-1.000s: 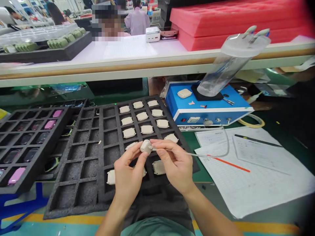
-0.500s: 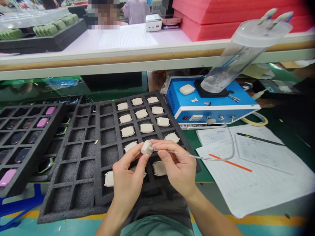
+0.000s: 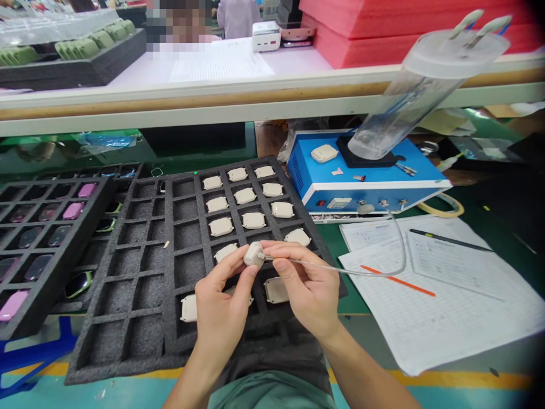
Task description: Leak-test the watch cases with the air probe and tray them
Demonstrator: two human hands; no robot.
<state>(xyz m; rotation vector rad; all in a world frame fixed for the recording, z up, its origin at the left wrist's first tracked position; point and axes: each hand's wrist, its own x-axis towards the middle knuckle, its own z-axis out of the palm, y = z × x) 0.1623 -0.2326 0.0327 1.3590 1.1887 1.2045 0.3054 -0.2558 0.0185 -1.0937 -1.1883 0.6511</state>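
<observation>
Above a black foam tray [image 3: 188, 234], my left hand [image 3: 222, 301] pinches a small beige watch case [image 3: 254, 254] on edge between thumb and fingers. My right hand [image 3: 313, 292] grips the end of a thin clear tube [image 3: 383, 275], whose tip meets the side of the case; whether it goes inside is too small to tell. From there the tube curves right to the front of a blue box machine [image 3: 374, 193]. Several similar beige cases [image 3: 254, 220] sit in the tray's compartments, some partly hidden by my hands.
On the blue machine stand a tilted clear cylinder [image 3: 392, 108] and another beige case [image 3: 324, 153]. Papers [image 3: 451, 318], an orange stick [image 3: 398, 280] and a black pen [image 3: 451, 240] lie right. Another foam tray [image 3: 46, 284] is left. A shelf edge [image 3: 191, 108] crosses behind.
My hands, the watch case and the tube stay practically where they were. Only the camera's view has shifted very slightly.
</observation>
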